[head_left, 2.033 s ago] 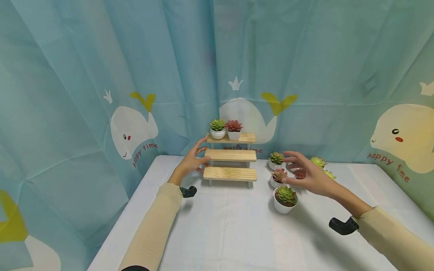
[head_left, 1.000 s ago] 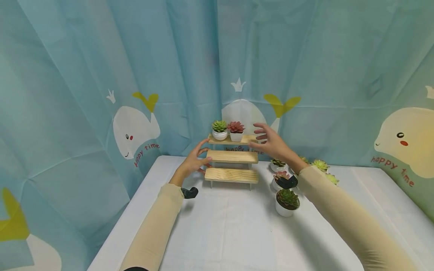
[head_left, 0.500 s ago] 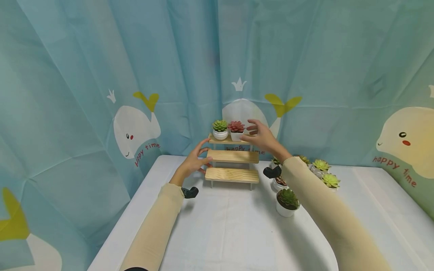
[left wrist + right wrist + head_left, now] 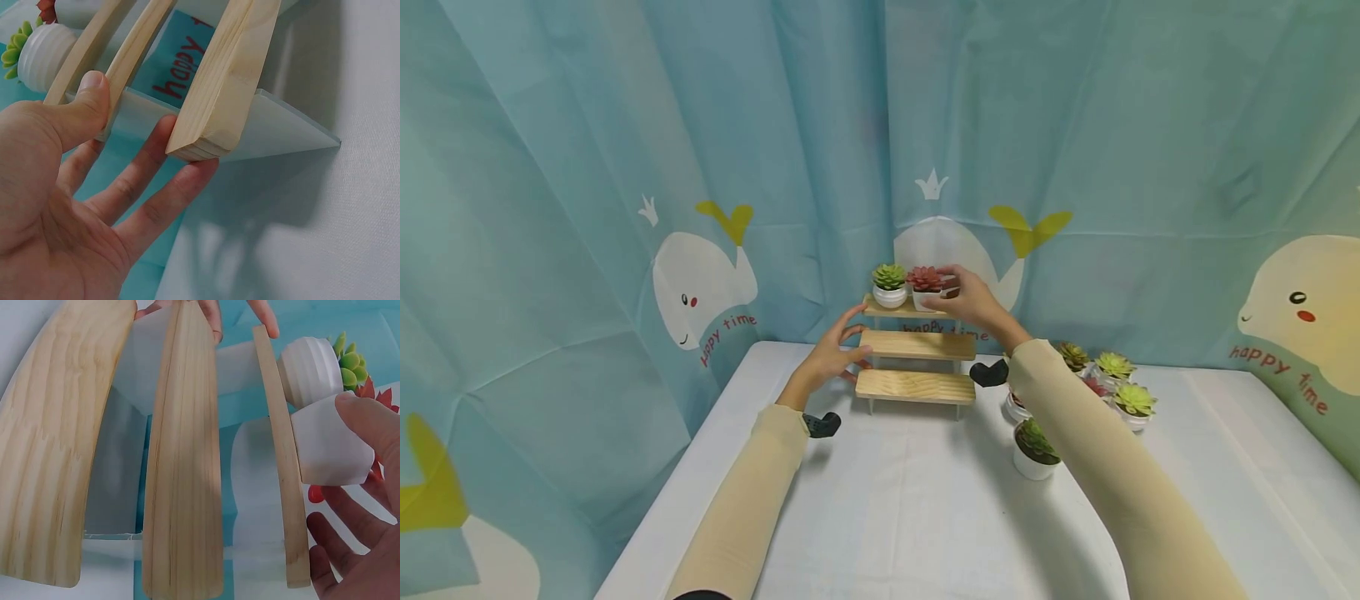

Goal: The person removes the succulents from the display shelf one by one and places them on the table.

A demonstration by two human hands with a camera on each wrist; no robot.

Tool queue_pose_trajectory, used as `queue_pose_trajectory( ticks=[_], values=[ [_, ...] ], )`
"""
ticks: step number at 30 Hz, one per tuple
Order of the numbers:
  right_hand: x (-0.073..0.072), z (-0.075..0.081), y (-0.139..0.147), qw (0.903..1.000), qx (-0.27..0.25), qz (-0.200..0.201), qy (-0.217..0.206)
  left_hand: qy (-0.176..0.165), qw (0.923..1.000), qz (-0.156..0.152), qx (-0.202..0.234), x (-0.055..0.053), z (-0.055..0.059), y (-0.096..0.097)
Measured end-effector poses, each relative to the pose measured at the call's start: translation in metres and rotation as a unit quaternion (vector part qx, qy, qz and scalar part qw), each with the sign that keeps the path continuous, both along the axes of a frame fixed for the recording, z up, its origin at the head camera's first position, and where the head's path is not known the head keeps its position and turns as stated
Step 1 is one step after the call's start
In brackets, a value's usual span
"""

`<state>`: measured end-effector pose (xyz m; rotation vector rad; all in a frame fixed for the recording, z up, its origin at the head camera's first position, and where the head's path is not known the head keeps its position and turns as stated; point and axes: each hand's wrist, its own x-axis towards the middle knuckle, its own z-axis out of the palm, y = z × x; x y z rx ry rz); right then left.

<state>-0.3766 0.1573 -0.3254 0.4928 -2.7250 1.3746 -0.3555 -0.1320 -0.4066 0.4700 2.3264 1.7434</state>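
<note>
A three-tier wooden stand [image 4: 917, 343] with pale side panels stands at the back of the table. On its top shelf sit a green succulent in a round white pot [image 4: 890, 296] and, to its right, a red succulent in a squarish white pot [image 4: 927, 302]. My left hand [image 4: 831, 358] touches the stand's left end with spread fingers; in the left wrist view its thumb lies on the middle shelf's end and two fingertips meet the bottom shelf. My right hand [image 4: 972, 302] pinches the red succulent's pot, thumb on the near face [image 4: 337, 437] and index finger partly hidden behind it.
Several potted succulents stand right of the stand, some hidden by the right sleeve [image 4: 1097, 450]. Nearest is a green one in a white pot [image 4: 1034, 460]; yellow-green ones [image 4: 1134, 402] stand farther right. A blue whale-print curtain [image 4: 820, 167] hangs behind the white table [image 4: 880, 517].
From above the potted succulents on the right, my right hand has come left and up to the top shelf and closed around the red succulent's pot. My left hand stays at the stand.
</note>
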Motion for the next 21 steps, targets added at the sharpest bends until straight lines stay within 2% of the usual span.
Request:
queue_pose_trajectory(
  ticks=[9, 21],
  values=[
    [0.0010, 0.0004, -0.0037, 0.9998, 0.008, -0.018, -0.003, 0.002, 1.0000, -0.001, -0.003, -0.0012, -0.0007, -0.0019],
    [-0.0031, -0.0026, -0.0037, 0.9998, 0.004, -0.019, 0.004, 0.000, 1.0000, 0.000, -0.004, -0.0003, 0.0008, -0.0020]
  ],
)
